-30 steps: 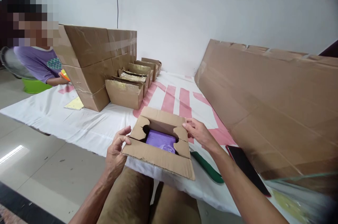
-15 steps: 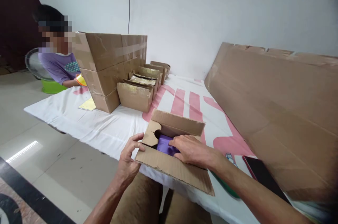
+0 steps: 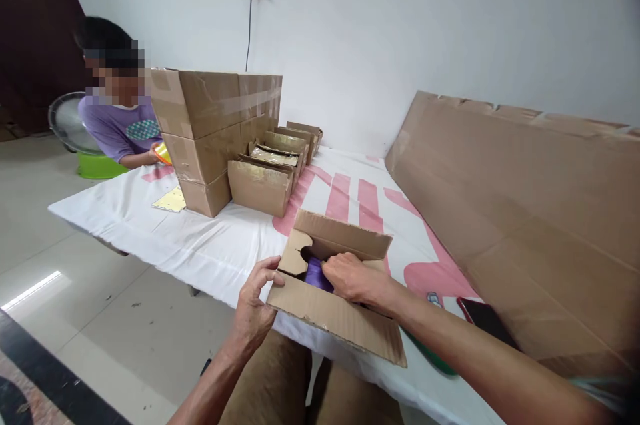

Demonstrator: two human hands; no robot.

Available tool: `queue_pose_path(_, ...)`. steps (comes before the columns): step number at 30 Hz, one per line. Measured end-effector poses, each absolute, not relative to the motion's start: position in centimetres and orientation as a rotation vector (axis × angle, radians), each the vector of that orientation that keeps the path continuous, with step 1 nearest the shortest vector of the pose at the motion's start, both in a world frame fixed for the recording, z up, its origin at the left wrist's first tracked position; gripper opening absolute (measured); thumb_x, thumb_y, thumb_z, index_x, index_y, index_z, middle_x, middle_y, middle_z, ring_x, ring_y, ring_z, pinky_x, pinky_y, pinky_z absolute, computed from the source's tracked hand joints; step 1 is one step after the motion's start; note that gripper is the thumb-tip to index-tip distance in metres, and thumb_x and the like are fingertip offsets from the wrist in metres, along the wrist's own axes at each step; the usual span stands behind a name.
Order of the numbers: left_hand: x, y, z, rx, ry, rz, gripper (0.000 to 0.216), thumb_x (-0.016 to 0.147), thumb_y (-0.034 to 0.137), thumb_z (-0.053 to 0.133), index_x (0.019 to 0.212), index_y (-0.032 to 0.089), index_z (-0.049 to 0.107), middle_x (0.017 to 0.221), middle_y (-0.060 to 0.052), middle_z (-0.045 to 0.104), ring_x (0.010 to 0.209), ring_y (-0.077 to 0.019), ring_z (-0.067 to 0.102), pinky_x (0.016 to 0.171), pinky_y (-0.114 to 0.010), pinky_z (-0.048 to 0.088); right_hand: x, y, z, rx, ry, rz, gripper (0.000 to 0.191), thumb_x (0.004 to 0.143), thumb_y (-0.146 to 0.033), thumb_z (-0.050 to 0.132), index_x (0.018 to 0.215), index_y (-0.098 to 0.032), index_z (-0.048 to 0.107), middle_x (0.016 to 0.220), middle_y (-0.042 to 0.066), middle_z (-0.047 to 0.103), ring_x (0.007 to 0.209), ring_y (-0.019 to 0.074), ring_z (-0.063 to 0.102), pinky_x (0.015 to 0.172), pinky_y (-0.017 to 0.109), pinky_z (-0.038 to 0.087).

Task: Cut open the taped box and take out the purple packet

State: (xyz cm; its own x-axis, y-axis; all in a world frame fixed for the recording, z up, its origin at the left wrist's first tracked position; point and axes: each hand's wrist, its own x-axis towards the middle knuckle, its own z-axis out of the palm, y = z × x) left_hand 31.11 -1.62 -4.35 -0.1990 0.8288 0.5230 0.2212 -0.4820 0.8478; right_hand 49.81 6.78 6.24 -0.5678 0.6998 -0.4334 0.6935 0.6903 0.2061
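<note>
An open cardboard box point(image 3: 345, 322) sits at the table's near edge with its flaps folded outward. My left hand point(image 3: 261, 288) holds its left end, thumb and fingers on the corner of the flap. Inside lies a shiny purple item point(image 3: 319, 275); I cannot tell whether it is cloth or plastic. My right hand point(image 3: 353, 276) reaches into the box, fingers curled against the purple item's right side. The box wall and the hand itself hide those fingertips.
Stacked cartons point(image 3: 210, 101) and a row of open boxes point(image 3: 259, 186) stand at the left. A large cardboard sheet point(image 3: 500, 211) leans on the right. A phone point(image 3: 487, 321) lies near my right forearm. Across the table, a person point(image 3: 115, 121) holds something yellow and orange.
My right hand has curled its fingers and sunk deeper into the box beside the purple item. My left hand keeps its hold. The view has shifted slightly.
</note>
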Motion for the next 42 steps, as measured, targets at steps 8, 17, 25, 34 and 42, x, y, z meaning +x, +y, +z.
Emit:
queue_pose_path(8, 31.2, -1.8, -4.0, 1.593, 1.276, 1.718, 0.014, 0.073, 0.011, 0.068, 0.082, 0.021, 0.065, 0.125, -0.012, 0.068, 0.118, -0.026, 0.067, 0.099, -0.04, 0.053, 50.2, 5.9, 6.8, 1.096, 2.557, 0.037, 0.026, 0.089, -0.009, 0.055, 0.089, -0.015, 0.08, 0.095, 0.015, 0.08, 0.09, 0.0269, 0.076, 0.071, 0.032, 0.048)
queue_pose_path(17, 31.1, -1.2, -2.2, 1.724, 1.343, 1.651, 0.024, 0.067, 0.003, 0.051, 0.077, 0.021, 0.064, 0.121, -0.01, 0.069, 0.114, -0.0252, 0.068, 0.094, -0.04, 0.055, 53.5, 4.3, 8.7, 1.391, 2.855, 0.118, 0.029, 0.101, -0.024, 0.049, 0.092, -0.018, 0.076, 0.095, 0.008, 0.079, 0.089, 0.0211, 0.072, 0.083, 0.032, 0.044)
queue_pose_path(25, 29.2, -3.6, 2.6, 1.476, 1.35, 1.755, 0.049, 0.076, 0.012, 0.058, 0.123, 0.024, 0.064, 0.15, -0.011, 0.055, 0.14, -0.0302, 0.051, 0.11, -0.046, 0.047, 57.7, 0.7, 15.3, 1.422, 3.487, 0.469, 0.032, 0.103, -0.024, 0.05, 0.078, -0.022, 0.07, 0.076, 0.002, 0.074, 0.071, 0.0178, 0.066, 0.074, 0.033, 0.043)
queue_pose_path(34, 31.8, -3.1, 9.6, 1.118, 0.871, 1.444, 0.107, 0.069, 0.055, 0.085, 0.155, 0.021, 0.032, 0.123, -0.017, 0.071, 0.105, -0.0346, 0.072, 0.083, -0.045, 0.061, 52.3, -2.9, 16.6, 0.609, 3.373, 1.281, 0.027, 0.099, -0.008, 0.048, 0.095, -0.016, 0.074, 0.087, 0.007, 0.076, 0.075, 0.0193, 0.064, 0.073, 0.038, 0.045)
queue_pose_path(42, 30.1, -4.0, 8.1, 1.33, 0.754, 1.581, 0.088, 0.064, 0.05, 0.088, 0.142, 0.022, 0.057, 0.132, -0.013, 0.069, 0.124, -0.0404, 0.063, 0.093, -0.042, 0.06, 55.7, -2.3, 16.7, 1.502, 3.502, -0.723, 0.071, 0.084, -0.056, 0.075, 0.143, -0.022, 0.054, 0.132, 0.014, 0.068, 0.116, 0.0313, 0.067, 0.09, 0.043, 0.059)
